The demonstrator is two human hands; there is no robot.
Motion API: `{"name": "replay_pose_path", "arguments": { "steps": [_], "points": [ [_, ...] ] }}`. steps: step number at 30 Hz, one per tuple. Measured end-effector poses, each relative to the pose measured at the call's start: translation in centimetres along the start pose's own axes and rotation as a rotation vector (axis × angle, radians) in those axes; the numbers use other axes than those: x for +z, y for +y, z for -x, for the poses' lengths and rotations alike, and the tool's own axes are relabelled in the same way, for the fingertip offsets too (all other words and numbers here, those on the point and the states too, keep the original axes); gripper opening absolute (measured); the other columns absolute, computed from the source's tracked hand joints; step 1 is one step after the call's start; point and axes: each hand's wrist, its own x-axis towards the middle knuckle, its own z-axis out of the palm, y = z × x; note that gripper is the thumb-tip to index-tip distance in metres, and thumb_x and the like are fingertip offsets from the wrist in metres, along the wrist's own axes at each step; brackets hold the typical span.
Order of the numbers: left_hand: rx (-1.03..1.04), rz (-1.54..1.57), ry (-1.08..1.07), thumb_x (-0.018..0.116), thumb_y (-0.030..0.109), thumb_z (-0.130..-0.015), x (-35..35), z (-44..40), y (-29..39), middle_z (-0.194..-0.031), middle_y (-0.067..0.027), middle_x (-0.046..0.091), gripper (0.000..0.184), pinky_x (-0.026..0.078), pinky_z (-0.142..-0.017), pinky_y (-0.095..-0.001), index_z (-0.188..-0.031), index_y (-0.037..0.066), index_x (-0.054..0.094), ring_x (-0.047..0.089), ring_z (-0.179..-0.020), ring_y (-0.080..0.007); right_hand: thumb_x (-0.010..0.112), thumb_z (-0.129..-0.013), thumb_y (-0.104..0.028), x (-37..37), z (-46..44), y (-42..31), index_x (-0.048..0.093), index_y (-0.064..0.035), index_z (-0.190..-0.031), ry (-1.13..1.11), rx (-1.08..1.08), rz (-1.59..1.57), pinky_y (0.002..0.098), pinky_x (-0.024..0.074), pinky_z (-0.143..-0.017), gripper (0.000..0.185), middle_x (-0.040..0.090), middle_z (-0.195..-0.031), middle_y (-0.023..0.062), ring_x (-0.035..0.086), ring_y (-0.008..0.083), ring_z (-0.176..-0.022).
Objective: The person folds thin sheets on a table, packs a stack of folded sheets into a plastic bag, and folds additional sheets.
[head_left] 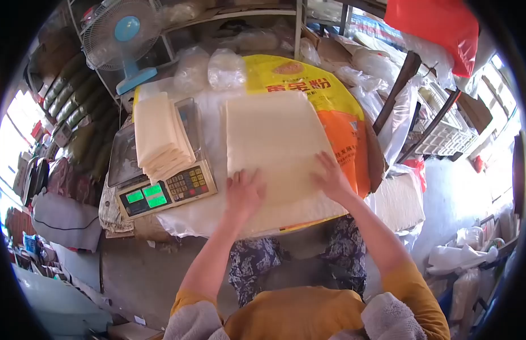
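Where pale sheets [277, 139] lie, both hands [246, 192] [333, 178] rest.

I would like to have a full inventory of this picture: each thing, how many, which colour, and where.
Table: one, white-covered, centre
Flat sheet pile: one, cream, on table; layers uncountable
Scale: one, grey, table's left side
Folded pile: one, cream, on scale
Printed sack: one, yellow and orange, right and far side of table
Clear bags: two, transparent, table's far edge
Fan: one, blue and grey, far left
Red bag: one, red, upper right
Crate: one, white, right
Surrounding clutter: uncountable, mixed colours, edges
Sleeves: two, mustard, bottom
Left hand: one, bare, on flat sheet pile
Right hand: one, bare, same pile's right edge
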Motion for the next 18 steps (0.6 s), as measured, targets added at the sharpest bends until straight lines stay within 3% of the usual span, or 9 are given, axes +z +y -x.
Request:
{"name": "replay_pose_path", "arguments": {
  "steps": [1, 2, 4, 6, 9, 10, 12, 15, 18],
  "points": [
    [-0.034, -0.074, -0.063, 0.062, 0.042, -0.082, -1.2, -0.1, 0.5, -0.108, -0.0168, 0.058, 0.053, 0.043, -0.088, -0.0465, -0.125, 0.013, 0.054, 0.054, -0.109, -0.0331, 0.062, -0.085, -0.033, -1.6, -0.1, -0.7, 0.038, -0.0077, -0.139, 0.133, 0.089, -0.116, 0.0411, 0.0419, -0.097, 0.064, 0.055, -0.124, 0.0191, 0.053, 0.0302, -0.117],
    [-0.073, -0.148, -0.127, 0.061, 0.042, -0.082, -2.0, -0.1, 1.0, -0.103, -0.0167, 0.06, 0.051, 0.045, -0.085, -0.0448, -0.123, 0.012, 0.056, 0.056, -0.106, -0.0315, 0.063, -0.085, -0.031, -3.1, 0.0, -1.7, 0.037, -0.0059, -0.139, 0.048, 0.257, -0.245, 0.0391, 0.0448, -0.092, 0.065, 0.058, -0.118, 0.0178, 0.057, 0.0285, -0.109],
    [-0.176, 0.174, -0.444, 0.057, 0.043, -0.085, -2.7, 2.2, 3.1, -0.09, -0.0183, 0.063, 0.048, 0.049, -0.078, -0.0423, -0.119, 0.009, 0.058, 0.062, -0.089, -0.0313, 0.064, -0.085, -0.026, -5.4, 1.8, -3.6, 0.036, -0.0024, -0.139, -0.179, 0.619, -0.463, 0.0351, 0.0506, -0.08, 0.065, 0.064, -0.104, 0.0151, 0.064, 0.0249, -0.093],
    [-0.254, 0.466, -0.522, 0.059, 0.033, -0.087, -4.2, 3.2, 4.3, -0.082, -0.0173, 0.064, 0.041, 0.051, -0.074, -0.0354, -0.117, 0.004, 0.058, 0.064, -0.079, -0.0246, 0.064, -0.085, -0.02, -1.9, 3.2, -3.7, 0.034, -0.001, -0.14, -0.192, 0.469, -0.559, 0.0308, 0.0511, -0.074, 0.065, 0.066, -0.099, 0.0123, 0.064, 0.02, -0.086],
    [-0.411, 0.957, -0.281, 0.06, 0.013, -0.086, -3.8, 5.0, 5.3, -0.096, -0.0122, 0.064, 0.033, 0.05, -0.074, -0.0289, -0.117, 0.002, 0.057, 0.062, -0.083, -0.0159, 0.062, -0.086, -0.01, -0.6, 1.9, -6.4, 0.032, -0.0009, -0.141, -0.202, 0.337, -1.056, 0.0276, 0.0508, -0.072, 0.063, 0.065, -0.1, 0.0115, 0.063, 0.0143, -0.085],
    [-0.521, 1.276, -0.148, 0.059, 0.007, -0.084, -4.7, 5.0, 5.0, -0.1, -0.01, 0.062, 0.035, 0.05, -0.074, -0.0275, -0.118, 0.002, 0.056, 0.061, -0.084, -0.0143, 0.061, -0.087, -0.007, -1.1, 1.4, -8.0, 0.032, -0.0012, -0.142, -0.195, 0.311, -1.284, 0.027, 0.0506, -0.072, 0.063, 0.065, -0.102, 0.0118, 0.063, 0.0127, -0.087],
    [-0.709, 1.905, 0.157, 0.058, -0.006, -0.08, -7.3, 4.7, 4.6, -0.107, -0.0056, 0.059, 0.042, 0.05, -0.073, -0.0247, -0.12, 0.001, 0.053, 0.059, -0.086, -0.011, 0.059, -0.088, -0.004, -4.4, 0.4, -12.3, 0.032, -0.0008, -0.141, -0.23, 0.153, -1.36, 0.0265, 0.0508, -0.073, 0.06, 0.064, -0.105, 0.0119, 0.063, 0.0134, -0.088],
    [-0.516, 1.438, 0.5, 0.055, -0.007, -0.078, -11.7, 1.9, -2.4, -0.092, 0.0032, 0.055, 0.052, 0.037, -0.054, -0.0165, -0.128, 0.001, 0.051, 0.045, -0.067, -0.0013, 0.056, -0.091, -0.004, -7.1, -0.1, -15.4, 0.033, 0.0001, -0.14, -0.228, -0.108, -1.242, 0.0261, 0.0512, -0.074, 0.054, 0.063, -0.109, 0.012, 0.065, 0.0145, -0.089],
    [-0.493, 1.312, 0.763, 0.049, -0.004, -0.077, -17.8, -2.8, -9.4, -0.097, -0.0039, 0.064, 0.054, 0.044, -0.064, -0.0194, -0.131, -0.004, 0.049, 0.056, -0.075, -0.0065, 0.055, -0.093, -0.009, -5.9, 0.3, -14.7, 0.038, 0.0016, -0.136, -0.291, -0.167, -1.121, 0.0259, 0.0514, -0.073, 0.048, 0.063, -0.109, 0.0121, 0.066, 0.016, -0.087]
  ]
}}
